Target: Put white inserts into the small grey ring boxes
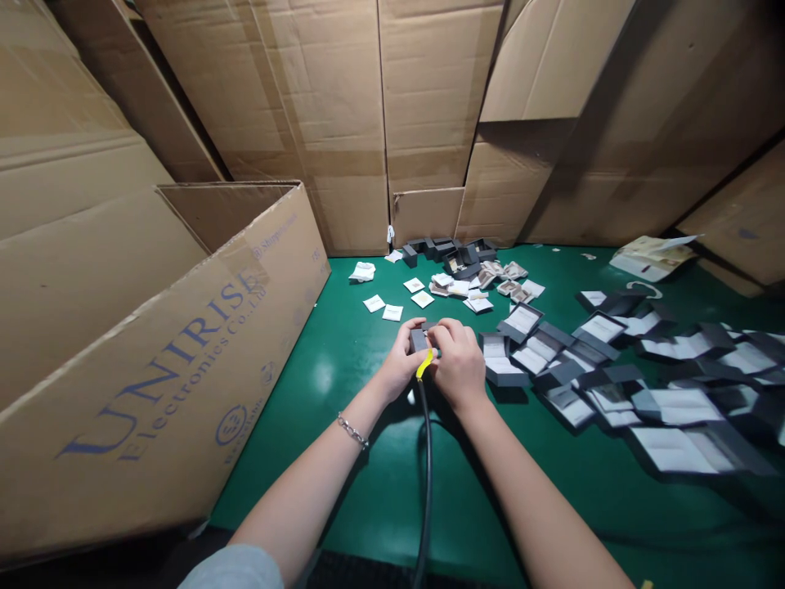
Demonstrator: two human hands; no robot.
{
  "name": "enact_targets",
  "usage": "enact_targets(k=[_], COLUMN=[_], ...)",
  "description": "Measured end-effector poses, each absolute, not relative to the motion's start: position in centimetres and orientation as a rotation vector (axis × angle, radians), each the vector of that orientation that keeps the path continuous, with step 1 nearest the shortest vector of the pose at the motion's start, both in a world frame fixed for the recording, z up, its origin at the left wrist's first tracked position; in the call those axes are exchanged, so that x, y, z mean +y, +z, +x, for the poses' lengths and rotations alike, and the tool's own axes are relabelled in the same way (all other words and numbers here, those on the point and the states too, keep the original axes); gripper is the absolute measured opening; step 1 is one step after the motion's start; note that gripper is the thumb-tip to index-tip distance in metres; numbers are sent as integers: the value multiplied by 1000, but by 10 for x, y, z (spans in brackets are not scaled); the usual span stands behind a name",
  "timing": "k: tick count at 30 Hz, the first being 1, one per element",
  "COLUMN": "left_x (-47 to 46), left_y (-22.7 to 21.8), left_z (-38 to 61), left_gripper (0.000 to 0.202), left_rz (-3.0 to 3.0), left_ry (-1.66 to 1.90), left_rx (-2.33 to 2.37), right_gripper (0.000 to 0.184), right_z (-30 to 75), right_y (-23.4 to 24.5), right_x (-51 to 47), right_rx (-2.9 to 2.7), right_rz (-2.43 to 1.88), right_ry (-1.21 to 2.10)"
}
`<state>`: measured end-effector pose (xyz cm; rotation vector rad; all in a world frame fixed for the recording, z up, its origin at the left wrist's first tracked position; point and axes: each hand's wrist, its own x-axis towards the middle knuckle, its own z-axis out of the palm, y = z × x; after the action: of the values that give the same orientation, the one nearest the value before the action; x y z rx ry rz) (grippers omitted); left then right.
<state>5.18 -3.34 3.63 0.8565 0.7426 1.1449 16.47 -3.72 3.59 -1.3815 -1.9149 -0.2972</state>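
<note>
Both my hands meet over the green table (380, 483), just in front of me. My left hand (401, 360) and my right hand (459, 360) are closed together on a small dark grey box (419, 338) held between the fingers. A yellow tag (424, 365) on a black cable (425, 474) hangs just below the box, running back toward me. A chain bracelet (352, 430) sits on my left wrist.
A large open cardboard carton (165, 360) printed with blue lettering lies at the left. Several open grey boxes (619, 368) spread over the table's right side. Small white packets (392, 312) and grey parts (450, 252) lie farther back. Cardboard sheets (429, 114) wall the rear.
</note>
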Motion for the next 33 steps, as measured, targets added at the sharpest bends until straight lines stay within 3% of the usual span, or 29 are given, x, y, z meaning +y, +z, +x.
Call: enact_targets(k=[14,20,33], left_x=[-34,-32,-35], left_y=[42,43,50], left_z=[50,49,52], left_gripper=[50,49,38], left_rz=[709,685,675], left_ry=[1196,1220,1184], left_rx=[733,679,792], right_gripper=[16,17,6], right_z=[170,169,167], right_y=[29,29,28], right_x=[-28,-28,-27], right_rx=[-1908,-1674,-1684], right_rz=[-1200,-1153,-1180], right_ry=[-162,56,73])
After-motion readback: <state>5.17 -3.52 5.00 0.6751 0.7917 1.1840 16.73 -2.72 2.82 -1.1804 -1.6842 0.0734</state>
